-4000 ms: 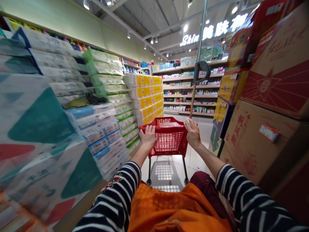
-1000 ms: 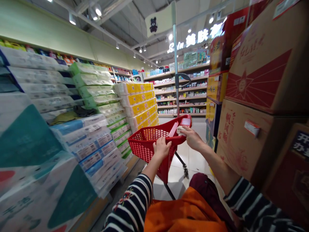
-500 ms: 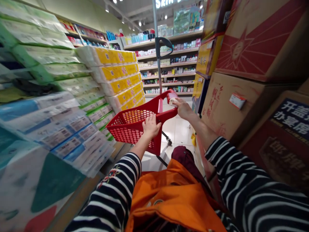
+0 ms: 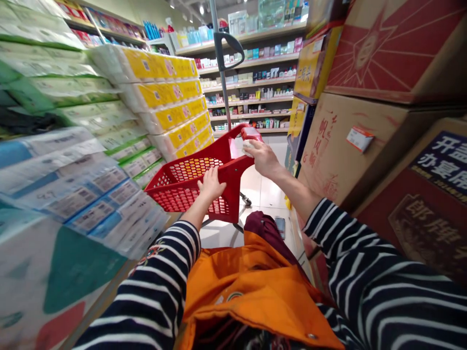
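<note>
A red shopping cart with a perforated basket stands in front of me, angled to the left. On its near side rim rests my left hand, fingers spread. My right hand is at the cart's handle end, its fingers bent round a crumpled white cloth or tissue pressed against the red handle. A grey pole with a dark loop grip rises behind the cart.
Yellow-and-white paper packs and green packs are stacked on the left. Large cartons line the right side close to my right arm. Stocked shelves stand beyond the cart. Tiled floor shows between.
The cart and both my hands have shifted left in view. My right hand has stayed at the handle with the white cloth. More of the floor beside my leg shows.
</note>
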A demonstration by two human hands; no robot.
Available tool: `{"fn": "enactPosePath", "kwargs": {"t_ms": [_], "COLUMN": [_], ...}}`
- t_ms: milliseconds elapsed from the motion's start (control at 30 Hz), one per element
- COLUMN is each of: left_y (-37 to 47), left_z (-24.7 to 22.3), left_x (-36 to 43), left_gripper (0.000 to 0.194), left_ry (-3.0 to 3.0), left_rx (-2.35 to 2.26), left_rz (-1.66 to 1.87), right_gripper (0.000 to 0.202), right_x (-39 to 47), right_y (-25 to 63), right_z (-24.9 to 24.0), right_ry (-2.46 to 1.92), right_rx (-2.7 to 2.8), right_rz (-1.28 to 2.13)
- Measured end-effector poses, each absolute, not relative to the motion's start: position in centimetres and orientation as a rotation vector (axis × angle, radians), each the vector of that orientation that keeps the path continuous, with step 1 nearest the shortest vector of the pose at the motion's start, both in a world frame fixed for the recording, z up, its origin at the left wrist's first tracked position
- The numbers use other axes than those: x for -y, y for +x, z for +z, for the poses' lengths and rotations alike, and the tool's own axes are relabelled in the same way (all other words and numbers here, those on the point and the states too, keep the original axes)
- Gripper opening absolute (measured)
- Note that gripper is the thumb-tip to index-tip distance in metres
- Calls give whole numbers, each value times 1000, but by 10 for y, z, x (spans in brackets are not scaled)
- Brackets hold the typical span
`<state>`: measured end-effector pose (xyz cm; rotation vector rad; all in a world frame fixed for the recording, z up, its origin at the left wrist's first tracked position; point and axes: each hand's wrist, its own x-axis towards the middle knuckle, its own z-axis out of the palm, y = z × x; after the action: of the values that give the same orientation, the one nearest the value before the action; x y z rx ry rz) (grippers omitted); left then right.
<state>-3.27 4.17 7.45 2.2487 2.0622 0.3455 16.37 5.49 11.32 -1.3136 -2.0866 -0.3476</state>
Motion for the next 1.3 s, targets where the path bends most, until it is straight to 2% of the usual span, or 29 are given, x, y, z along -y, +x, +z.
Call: {"fn": "enactPosePath", "kwargs": {"t_ms": [233,533,800,1067,1300], "left_y": [-37,-71,-66,-66,-62], "left_z": [69,53,56,56,61], "left_x": [-40,-42,-33,-31,-29], "left_gripper": [75,76,75,74,75], "left_ry": [2200,2058,2071,2115,2112], "left_rx": [-2085,-2167,-2112,-2074,-2050], "left_rz": [337,296,329,364,283], "right_gripper": [34,34,40,38,36], "right_x": [-54,-63,-47,-71,-58], "right_y": [127,149,89,137,93], "right_z": [99,107,88,115,102], "right_ry": [-1226,-1382,-1343,-1651,-1471], "right_rx": [2285,2165,2317,2037,2291], "right_rz": [-388,-356,-386,-446,-367]}}
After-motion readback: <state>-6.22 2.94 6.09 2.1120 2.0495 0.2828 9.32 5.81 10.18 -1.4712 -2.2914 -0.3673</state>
